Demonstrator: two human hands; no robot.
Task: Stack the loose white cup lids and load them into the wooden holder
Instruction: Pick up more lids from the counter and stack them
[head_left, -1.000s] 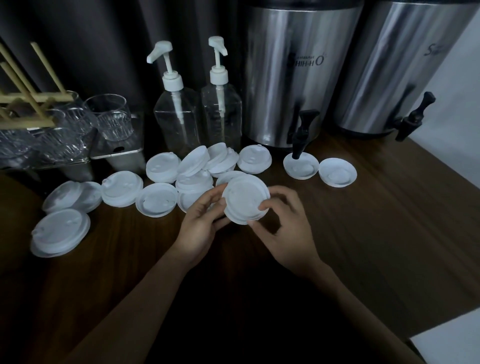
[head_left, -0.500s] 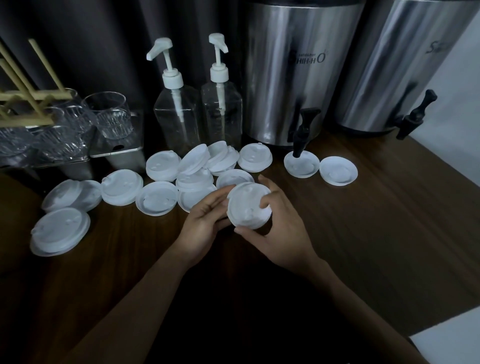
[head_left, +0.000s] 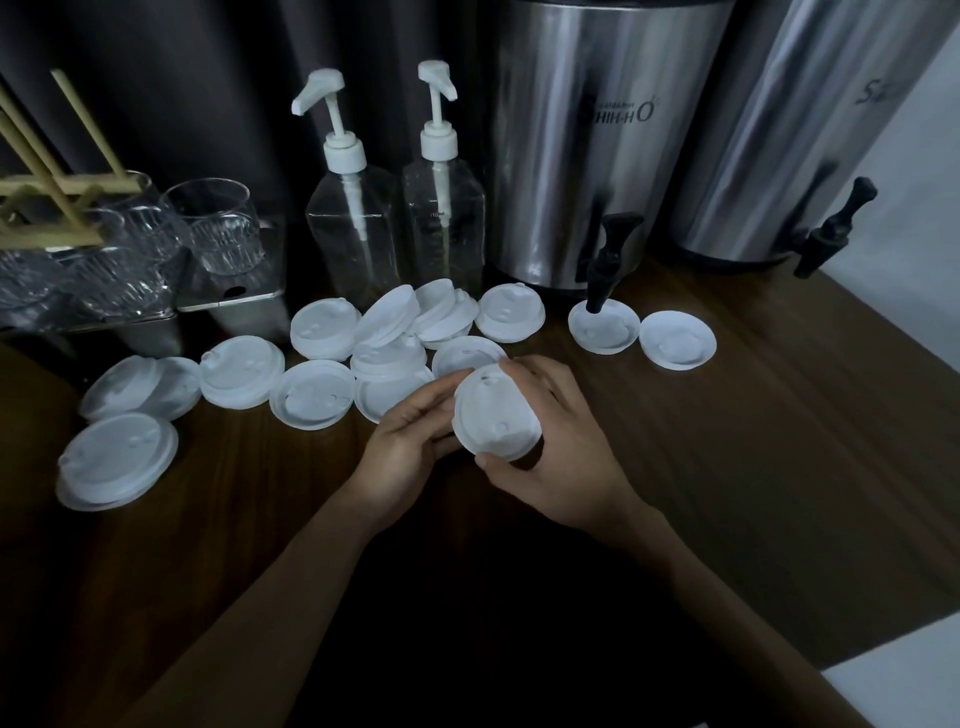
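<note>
Both hands hold a small stack of white cup lids (head_left: 496, 415) just above the dark wooden counter. My right hand (head_left: 561, 447) wraps around its right and lower edge, and the fingertips of my left hand (head_left: 410, 447) press on its left rim. Several loose white lids (head_left: 311, 400) lie scattered behind and to the left, some overlapping. Two more lids (head_left: 675, 340) lie under the dispenser tap on the right. The wooden holder (head_left: 49, 182), made of pale sticks, stands at the far left edge, partly cut off.
Two clear pump bottles (head_left: 353, 228) and two steel drink dispensers (head_left: 592, 145) with black taps (head_left: 608, 260) stand along the back. Glass cups (head_left: 218, 223) sit on a metal tray at the back left. The counter's right edge (head_left: 883, 332) runs diagonally.
The held lid stack has shifted slightly right and tilted toward me. My right hand has closed further around it, while my left hand slid to its left rim.
</note>
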